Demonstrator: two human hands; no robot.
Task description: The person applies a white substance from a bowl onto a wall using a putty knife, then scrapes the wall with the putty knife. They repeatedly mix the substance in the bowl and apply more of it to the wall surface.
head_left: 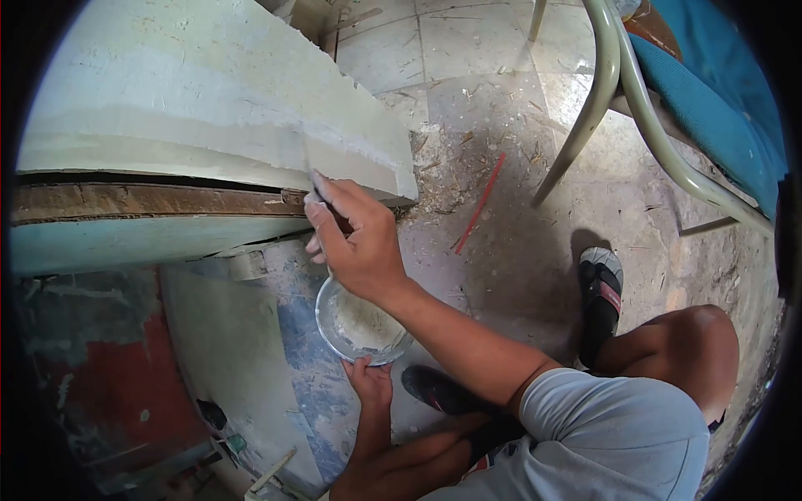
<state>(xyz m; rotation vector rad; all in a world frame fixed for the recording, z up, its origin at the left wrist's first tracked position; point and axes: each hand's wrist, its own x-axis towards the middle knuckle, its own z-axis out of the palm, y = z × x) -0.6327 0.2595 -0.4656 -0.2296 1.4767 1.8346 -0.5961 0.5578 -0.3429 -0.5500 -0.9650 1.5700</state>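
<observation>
My right hand (361, 238) is closed in a pinch at the plastered wall edge (217, 142). A thin, flat blade (307, 157), seen nearly edge-on and probably a putty knife, sticks up from its fingers against the pale surface; its handle is hidden in the hand. Below, my left hand (369, 382) grips the rim and underside of a round metal bowl (323, 324). Whitish paste (363, 321) coats the inside of the bowl. White smears cover the fingertips of my right hand.
A brown wooden strip (150, 201) runs along a dark gap under the plastered face. Debris and a red strip (481, 204) lie on the dusty tiled floor (518, 259). A metal-framed chair (603, 92) with blue cloth (710, 108) stands at upper right. My shoe (601, 280) rests on the floor.
</observation>
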